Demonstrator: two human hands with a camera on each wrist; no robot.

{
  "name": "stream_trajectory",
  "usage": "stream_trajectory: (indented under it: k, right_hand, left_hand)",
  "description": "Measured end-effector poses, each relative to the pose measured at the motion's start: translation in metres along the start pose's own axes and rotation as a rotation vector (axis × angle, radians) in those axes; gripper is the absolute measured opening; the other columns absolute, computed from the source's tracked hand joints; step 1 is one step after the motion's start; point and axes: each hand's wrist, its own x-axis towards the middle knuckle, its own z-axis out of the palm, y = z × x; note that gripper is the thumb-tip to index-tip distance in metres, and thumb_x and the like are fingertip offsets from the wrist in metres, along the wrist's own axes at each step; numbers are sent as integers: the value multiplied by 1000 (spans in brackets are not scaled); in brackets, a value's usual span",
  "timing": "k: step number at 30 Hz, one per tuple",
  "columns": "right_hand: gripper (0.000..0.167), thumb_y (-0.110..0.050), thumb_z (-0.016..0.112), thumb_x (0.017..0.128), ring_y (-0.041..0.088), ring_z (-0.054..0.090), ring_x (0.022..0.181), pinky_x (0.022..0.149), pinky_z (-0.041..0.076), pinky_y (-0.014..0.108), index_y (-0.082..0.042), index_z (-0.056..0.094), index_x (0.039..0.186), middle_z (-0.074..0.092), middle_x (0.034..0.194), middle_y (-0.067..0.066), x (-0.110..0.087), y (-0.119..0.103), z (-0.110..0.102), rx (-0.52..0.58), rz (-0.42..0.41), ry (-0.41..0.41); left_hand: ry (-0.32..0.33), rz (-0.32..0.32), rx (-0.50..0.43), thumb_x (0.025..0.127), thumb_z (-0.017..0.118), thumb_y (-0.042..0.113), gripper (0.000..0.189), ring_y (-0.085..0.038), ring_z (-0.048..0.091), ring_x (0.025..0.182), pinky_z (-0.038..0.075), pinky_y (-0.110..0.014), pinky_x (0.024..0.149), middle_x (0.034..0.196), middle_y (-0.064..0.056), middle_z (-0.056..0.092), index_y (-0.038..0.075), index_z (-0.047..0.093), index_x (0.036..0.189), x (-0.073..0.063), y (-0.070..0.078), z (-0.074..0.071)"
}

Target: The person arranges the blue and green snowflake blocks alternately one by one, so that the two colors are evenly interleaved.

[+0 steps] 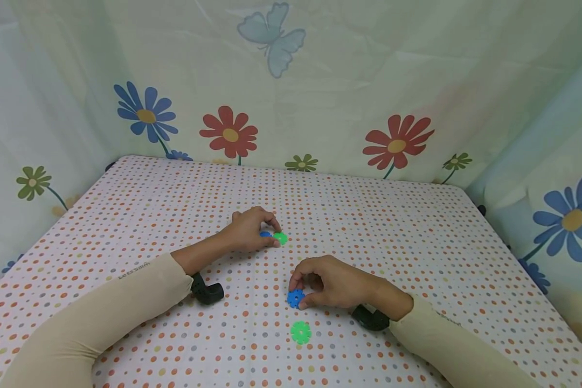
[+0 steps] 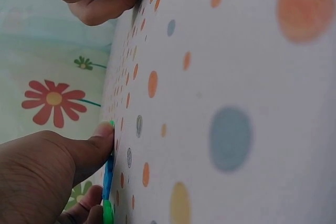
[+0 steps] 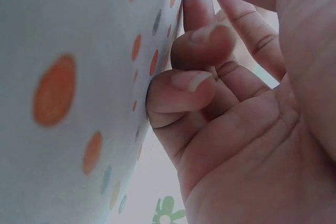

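My left hand (image 1: 251, 229) pinches a green notched disc (image 1: 281, 237) near the middle of the table, and a blue disc (image 1: 265, 234) shows beneath its fingers. In the left wrist view, the blue piece (image 2: 107, 178) lies in line with green (image 2: 107, 212) at both ends, low against the cloth; how they join is hidden. Nearer the front, my right hand (image 1: 337, 281) holds another blue notched disc (image 1: 296, 298) between thumb and fingertips, close to the cloth. Just in front of it, a second green notched disc (image 1: 301, 332) lies flat.
A white cloth with coloured dots covers the table (image 1: 174, 215). Behind and at the sides hangs a curtain (image 1: 330, 81) printed with flowers and a butterfly. Dark wrist devices (image 1: 207, 291) sit under both forearms.
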Motion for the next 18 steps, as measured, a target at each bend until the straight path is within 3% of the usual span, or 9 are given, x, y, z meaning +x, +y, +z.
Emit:
stream_trajectory:
  k: [8, 18]
  right_hand:
    - [24, -24, 80, 83, 9, 54, 84, 71, 46, 21, -24, 68, 103, 65, 100, -11, 0, -1, 1, 22, 10, 1]
    - [24, -25, 81, 82, 8, 57, 84, 72, 49, 21, -23, 68, 103, 64, 96, -10, -1, 0, 1, 33, 31, -5]
  left_hand:
    - [-1, -7, 7, 82, 80, 34, 22, -20, 52, 127, 29, -58, 100, 116, 4, 70, 23, 74, 100, 1, 0, 0]
    - [-3, -18, 3, 82, 80, 34, 21, -21, 52, 127, 28, -56, 98, 126, -1, 65, 23, 75, 100, 0, -1, 0]
